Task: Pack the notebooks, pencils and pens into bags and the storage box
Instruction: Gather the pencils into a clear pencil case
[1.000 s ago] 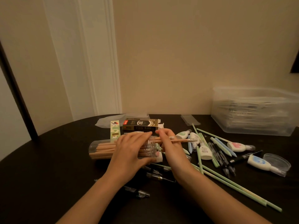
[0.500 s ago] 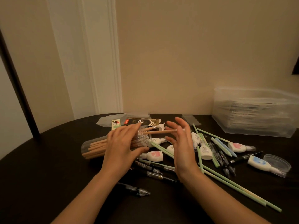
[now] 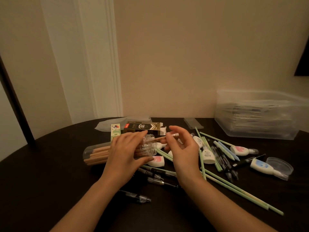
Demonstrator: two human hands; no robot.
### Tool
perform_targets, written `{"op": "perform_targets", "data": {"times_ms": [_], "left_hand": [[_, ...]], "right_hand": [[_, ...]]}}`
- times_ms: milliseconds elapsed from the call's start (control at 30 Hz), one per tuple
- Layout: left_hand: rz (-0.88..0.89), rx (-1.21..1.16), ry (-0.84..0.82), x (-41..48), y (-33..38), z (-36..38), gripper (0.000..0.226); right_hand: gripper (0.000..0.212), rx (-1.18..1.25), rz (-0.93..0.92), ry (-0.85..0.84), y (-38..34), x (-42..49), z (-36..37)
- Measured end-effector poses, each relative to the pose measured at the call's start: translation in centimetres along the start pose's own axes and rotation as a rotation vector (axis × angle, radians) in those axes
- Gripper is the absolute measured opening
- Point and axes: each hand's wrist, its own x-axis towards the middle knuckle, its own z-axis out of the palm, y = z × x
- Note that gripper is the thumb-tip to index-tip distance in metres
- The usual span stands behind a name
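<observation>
The left hand [image 3: 125, 154] wrapped its curled fingers round a clear tube [image 3: 95, 153] of wooden pencils [image 3: 100, 152], which lay on its side left of centre on the dark table [image 3: 50, 181]. The right hand [image 3: 184, 148] pinched one pencil [image 3: 160, 138] between thumb and fingertips at the tube's open mouth. The storage box [image 3: 257, 114] stood at the far right.
</observation>
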Motion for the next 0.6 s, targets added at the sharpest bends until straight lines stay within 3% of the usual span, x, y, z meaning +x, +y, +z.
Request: {"op": "perform_targets", "data": {"times_ms": [300, 600], "left_hand": [[0.047, -0.023, 0.008, 0.0, -0.1, 0.2, 0.077], [0.083, -0.074, 0.082, 0.0, 0.6, 0.0, 0.071]], "right_hand": [[0.029, -0.074, -0.014, -0.087, 0.8, -0.3, 0.6], [0.013, -0.173, -0.168, -0.056, 1.1, -0.1, 0.9]]}}
